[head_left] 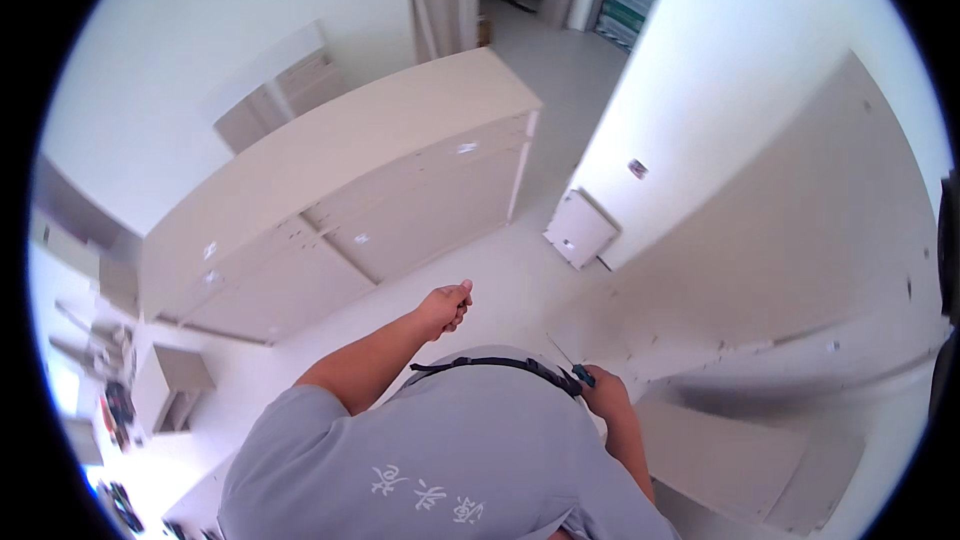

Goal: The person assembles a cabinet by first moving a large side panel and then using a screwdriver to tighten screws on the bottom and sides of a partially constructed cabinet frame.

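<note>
My left hand is raised in front of my body, fingers curled and the thumb pressed on top. Whatever it may hold is hidden inside the fist. Low at my right side, my right hand is wrapped round the dark teal handle of a screwdriver. Its thin metal shaft points forward and to the left. Ahead of my left hand stands a long beige cabinet carcass, with a divider and small white labels on its panels. Neither hand touches it.
A small beige panel piece leans by the white wall end. Large beige panels stand on the right, with more boards low behind my right arm. At left are a small open box unit and scattered tools.
</note>
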A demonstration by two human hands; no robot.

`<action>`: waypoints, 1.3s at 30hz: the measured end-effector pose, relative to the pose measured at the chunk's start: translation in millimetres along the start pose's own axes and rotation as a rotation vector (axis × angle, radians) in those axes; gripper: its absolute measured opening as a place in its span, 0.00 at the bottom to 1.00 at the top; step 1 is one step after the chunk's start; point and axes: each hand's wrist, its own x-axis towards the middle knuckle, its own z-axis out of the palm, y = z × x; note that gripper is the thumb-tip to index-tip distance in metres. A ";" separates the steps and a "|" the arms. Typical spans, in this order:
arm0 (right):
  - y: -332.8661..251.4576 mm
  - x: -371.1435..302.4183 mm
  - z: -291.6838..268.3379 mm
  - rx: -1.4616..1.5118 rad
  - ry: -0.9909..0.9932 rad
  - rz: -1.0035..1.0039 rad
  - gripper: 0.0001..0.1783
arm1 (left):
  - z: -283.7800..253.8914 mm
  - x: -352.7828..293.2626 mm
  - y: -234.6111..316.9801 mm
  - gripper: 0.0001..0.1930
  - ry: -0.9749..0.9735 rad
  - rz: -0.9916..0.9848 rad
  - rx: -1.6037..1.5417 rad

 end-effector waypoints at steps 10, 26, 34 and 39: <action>-151.2 74.5 -0.5 -0.055 -0.164 -0.460 0.20 | -100.4 -54.4 -21.6 0.10 0.128 0.123 -0.232; -268.3 185.1 4.5 -0.170 -0.554 -0.936 0.22 | -85.3 -105.0 -28.1 0.07 0.333 0.290 -0.706; -325.5 187.1 21.1 -0.324 -0.733 -1.046 0.22 | -62.6 -122.6 -46.0 0.11 0.477 0.475 -0.915; -361.7 172.3 49.1 -0.387 -0.712 -1.159 0.22 | -99.3 -136.9 -77.3 0.13 0.435 0.487 -0.948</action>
